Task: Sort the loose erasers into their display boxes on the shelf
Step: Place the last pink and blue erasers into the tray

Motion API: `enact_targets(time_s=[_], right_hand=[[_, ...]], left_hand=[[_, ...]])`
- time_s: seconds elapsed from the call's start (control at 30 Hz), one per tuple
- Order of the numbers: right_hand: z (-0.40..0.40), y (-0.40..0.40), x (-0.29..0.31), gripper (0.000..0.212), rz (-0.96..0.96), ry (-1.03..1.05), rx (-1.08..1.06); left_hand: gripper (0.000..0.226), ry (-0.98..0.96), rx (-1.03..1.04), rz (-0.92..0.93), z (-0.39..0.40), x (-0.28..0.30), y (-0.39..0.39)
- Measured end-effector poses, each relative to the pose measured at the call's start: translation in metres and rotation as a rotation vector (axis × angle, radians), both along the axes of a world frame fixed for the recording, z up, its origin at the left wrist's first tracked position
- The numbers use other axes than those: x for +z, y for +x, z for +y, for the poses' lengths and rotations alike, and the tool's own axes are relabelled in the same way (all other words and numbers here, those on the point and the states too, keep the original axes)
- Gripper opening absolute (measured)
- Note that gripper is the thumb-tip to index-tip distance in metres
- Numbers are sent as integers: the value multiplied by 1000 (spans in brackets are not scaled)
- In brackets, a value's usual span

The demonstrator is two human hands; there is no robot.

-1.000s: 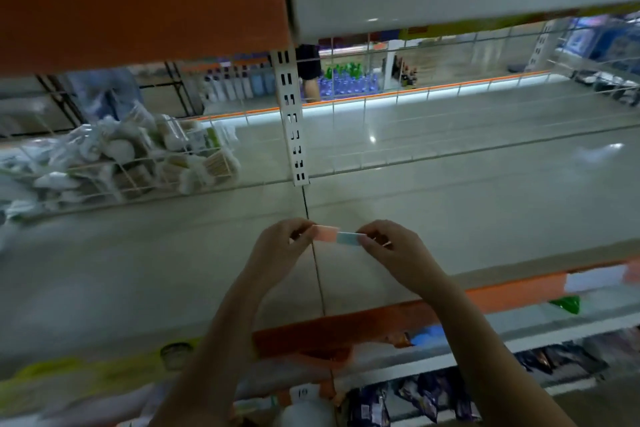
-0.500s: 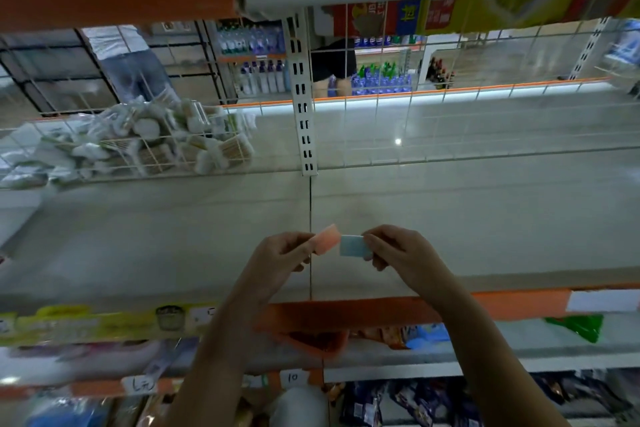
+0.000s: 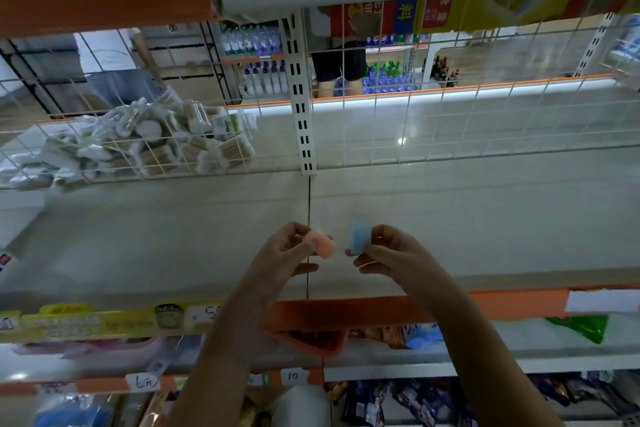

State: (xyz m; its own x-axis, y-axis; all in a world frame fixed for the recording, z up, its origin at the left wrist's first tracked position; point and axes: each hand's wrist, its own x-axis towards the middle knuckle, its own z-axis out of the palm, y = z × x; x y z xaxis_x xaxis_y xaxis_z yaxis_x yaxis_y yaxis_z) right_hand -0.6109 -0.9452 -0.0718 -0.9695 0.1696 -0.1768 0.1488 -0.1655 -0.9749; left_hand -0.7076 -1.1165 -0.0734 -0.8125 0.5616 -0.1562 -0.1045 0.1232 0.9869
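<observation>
Erasers [image 3: 322,243] apart — (one per hand)

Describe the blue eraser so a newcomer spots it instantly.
Find the white slotted post at the back of the pale shelf, then drop to the two hands. The blue eraser is pinched in the right hand; the left hand holds a pink eraser.
</observation>
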Motion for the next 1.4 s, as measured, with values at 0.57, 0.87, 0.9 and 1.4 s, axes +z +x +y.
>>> enact_targets(time_s=[0.57,0.87,0.9,1.4], right_hand=[[-3,0,-4,21,3,95,-26],[-1,4,2,47,92,186,13],[-2,4,4,46,104,225,21],[-89,-43,11,37,188,145,124]], left_hand=[[17,-159,-101,102,5,-10,3],[19,-141,-69,167,1,-7,2],[19,-137,-61,166,0,-6,2],[31,-74,145,216,-108,8,-2]])
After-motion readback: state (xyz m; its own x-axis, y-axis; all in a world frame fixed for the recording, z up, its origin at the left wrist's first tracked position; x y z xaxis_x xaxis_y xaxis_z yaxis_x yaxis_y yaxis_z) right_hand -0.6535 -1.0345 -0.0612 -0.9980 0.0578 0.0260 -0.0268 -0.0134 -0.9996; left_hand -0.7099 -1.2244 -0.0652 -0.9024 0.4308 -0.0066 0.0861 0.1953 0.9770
